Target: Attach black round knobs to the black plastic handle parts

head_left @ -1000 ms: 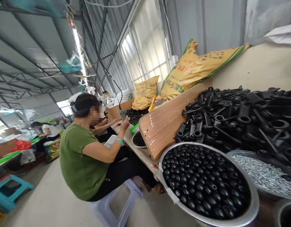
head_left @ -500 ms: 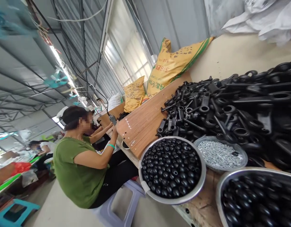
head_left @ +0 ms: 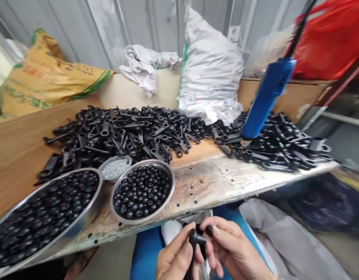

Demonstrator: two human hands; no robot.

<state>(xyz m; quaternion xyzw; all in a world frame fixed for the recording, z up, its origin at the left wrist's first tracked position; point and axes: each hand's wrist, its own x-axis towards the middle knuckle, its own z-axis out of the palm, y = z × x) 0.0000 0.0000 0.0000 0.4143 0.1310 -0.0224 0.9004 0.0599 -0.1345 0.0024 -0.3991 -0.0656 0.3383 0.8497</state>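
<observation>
Both my hands are low at the bottom middle, in front of the bench edge. My left hand (head_left: 176, 257) grips a black plastic handle part (head_left: 193, 242) upright by its stem. My right hand (head_left: 232, 251) pinches a small black bead (head_left: 209, 230) right beside the handle's top end. Just beyond them a metal bowl (head_left: 166, 203) holds several black beads. A bigger metal bowl (head_left: 90, 213) of beads stands to its left, and a small dish of silver screws (head_left: 116, 166) lies behind the two.
Black handle parts (head_left: 129, 134) lie heaped across the wooden bench (head_left: 208, 179), with a second heap (head_left: 280, 146) at the right. A blue powered screwdriver (head_left: 265, 99) hangs over that heap. A yellow sack (head_left: 48, 79), a white sack (head_left: 210, 74) and a red bag (head_left: 333, 41) line the back.
The view has swung right, away from a seated person in a green shirt, and down onto the bench. My hands, with the handle part and bead, have come into view.
</observation>
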